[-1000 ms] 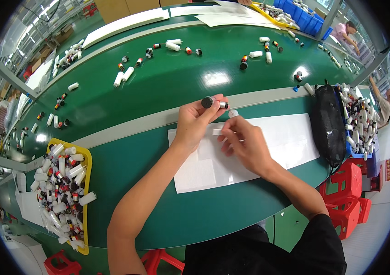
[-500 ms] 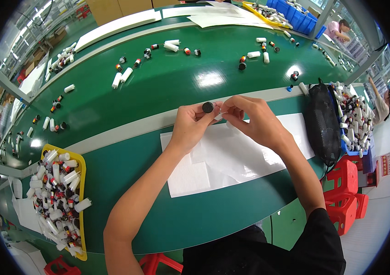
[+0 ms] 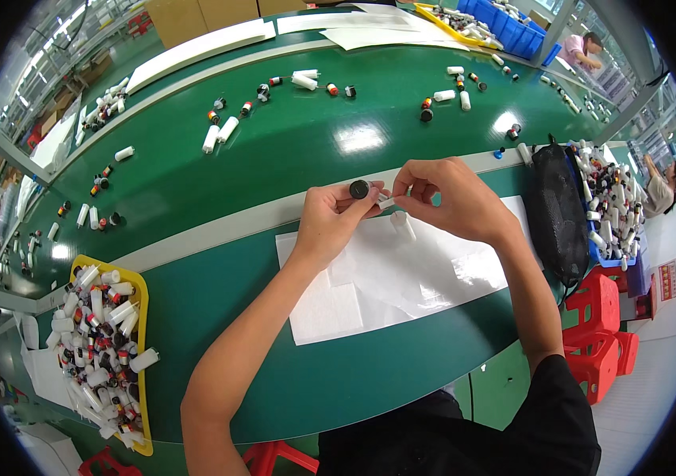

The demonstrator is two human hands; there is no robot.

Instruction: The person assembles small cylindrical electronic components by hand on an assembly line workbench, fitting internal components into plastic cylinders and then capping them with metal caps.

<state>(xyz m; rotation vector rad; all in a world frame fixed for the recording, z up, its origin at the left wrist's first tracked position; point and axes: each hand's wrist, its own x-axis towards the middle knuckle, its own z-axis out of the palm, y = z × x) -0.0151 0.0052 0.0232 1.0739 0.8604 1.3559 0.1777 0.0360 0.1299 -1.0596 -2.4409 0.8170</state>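
My left hand (image 3: 330,222) is closed around a small cylindrical part with a round black end (image 3: 360,190), which faces up. Beside it, the thumb and fingertips of my right hand (image 3: 453,202) pinch at a small white piece (image 3: 386,203). Whether that piece joins the part in my left hand is too small to tell. Both hands are above the far edge of a glossy white sheet (image 3: 401,293) on the green table.
At left stands a yellow tray (image 3: 145,317) heaped with white, black and red parts. A black mesh pouch (image 3: 554,218) and a heaped blue bin (image 3: 612,260) are at right. Across the far green belt (image 3: 290,127) lie scattered parts. Red stools (image 3: 592,309) stand lower right.
My right fingertips have shifted slightly right and away from my left hand, and the small white piece shows more clearly. Parts on the far belt have moved a little to the right.
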